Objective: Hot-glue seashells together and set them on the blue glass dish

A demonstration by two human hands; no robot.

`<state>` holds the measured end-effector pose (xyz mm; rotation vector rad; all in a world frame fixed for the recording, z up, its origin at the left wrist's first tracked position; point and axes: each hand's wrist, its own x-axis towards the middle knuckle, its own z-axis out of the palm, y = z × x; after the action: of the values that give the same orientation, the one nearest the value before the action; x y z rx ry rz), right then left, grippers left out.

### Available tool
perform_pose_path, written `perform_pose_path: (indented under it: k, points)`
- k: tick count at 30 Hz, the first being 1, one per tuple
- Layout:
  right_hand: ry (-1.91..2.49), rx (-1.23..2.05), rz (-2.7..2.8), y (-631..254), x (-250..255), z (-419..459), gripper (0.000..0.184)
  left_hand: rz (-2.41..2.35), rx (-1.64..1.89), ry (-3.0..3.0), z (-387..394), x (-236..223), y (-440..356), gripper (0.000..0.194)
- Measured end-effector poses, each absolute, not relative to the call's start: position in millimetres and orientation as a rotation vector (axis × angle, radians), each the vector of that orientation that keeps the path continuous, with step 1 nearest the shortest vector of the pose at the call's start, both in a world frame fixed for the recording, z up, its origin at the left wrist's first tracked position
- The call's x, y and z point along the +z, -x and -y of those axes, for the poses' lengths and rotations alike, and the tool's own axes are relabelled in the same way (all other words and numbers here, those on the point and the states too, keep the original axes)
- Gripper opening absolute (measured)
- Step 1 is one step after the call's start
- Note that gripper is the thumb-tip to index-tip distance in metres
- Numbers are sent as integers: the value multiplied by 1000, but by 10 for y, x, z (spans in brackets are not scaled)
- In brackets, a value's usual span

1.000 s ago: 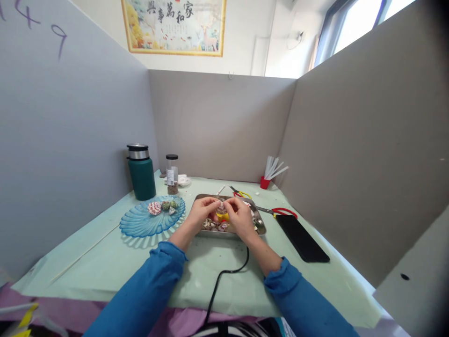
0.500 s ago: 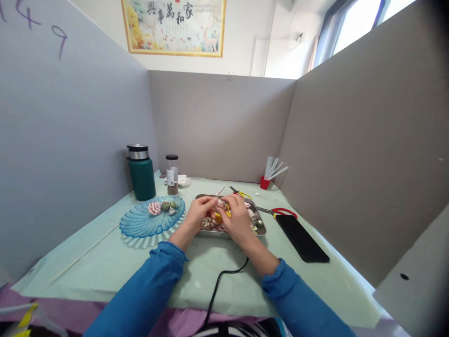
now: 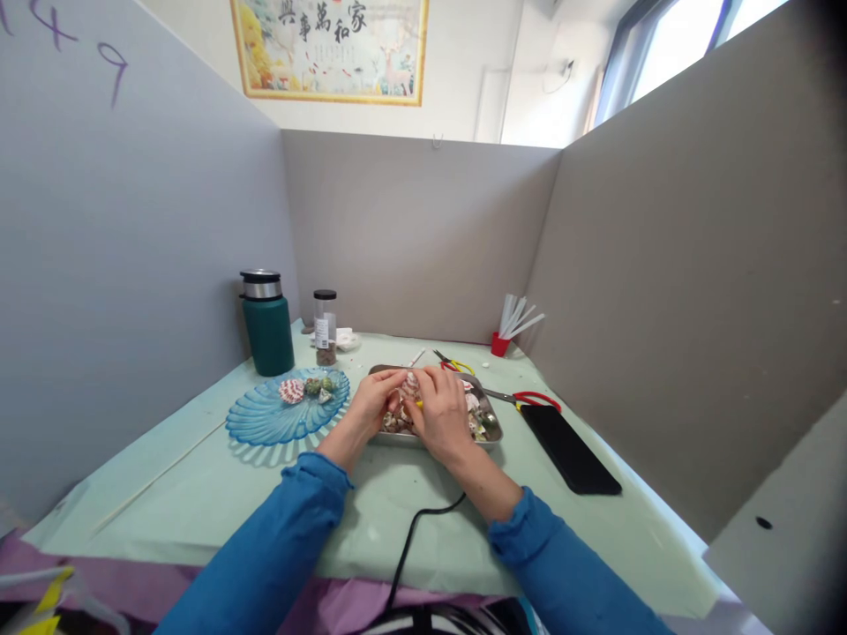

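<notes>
A small pinkish-white seashell sits between my two hands, above a metal tray of mixed shells. My left hand pinches its left side between thumb and fingers. Against its right side lie the bent fingers and thumb of my right hand, partly covering it. Something yellow shows below the shell near my right thumb; I cannot make out what it is. Left of the tray, a blue scalloped plate carries a red-and-white shell and several small greenish and grey shells.
Red-handled scissors touch a black phone on the right. Behind the tray are yellow-and-red-handled pliers or scissors and a red cup of white sticks. A green bottle and clear jar stand back left. A black cable crosses the front.
My right hand has shifted slightly left and turned over the shell, its fingers now reaching further across it. My left hand has stayed nearly in place, still pinching.
</notes>
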<state>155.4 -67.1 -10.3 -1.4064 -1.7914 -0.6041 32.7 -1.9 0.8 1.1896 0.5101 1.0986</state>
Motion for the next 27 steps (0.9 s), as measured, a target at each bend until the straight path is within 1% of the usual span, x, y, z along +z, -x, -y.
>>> perform_pose_path:
  k: [5,15,27]
  points:
    - [1397,-623,1781,-1559,-109,668,41,-515,1046,-1219,32,7,-331,31]
    - [1402,-667,1790,-1559,-132,653,35,-585,1065,-1232,29,-43,-355,34]
    - [1447,-660,1766,-1546,-149,640,36,-627,1118,-1245,20,-69,-356,32]
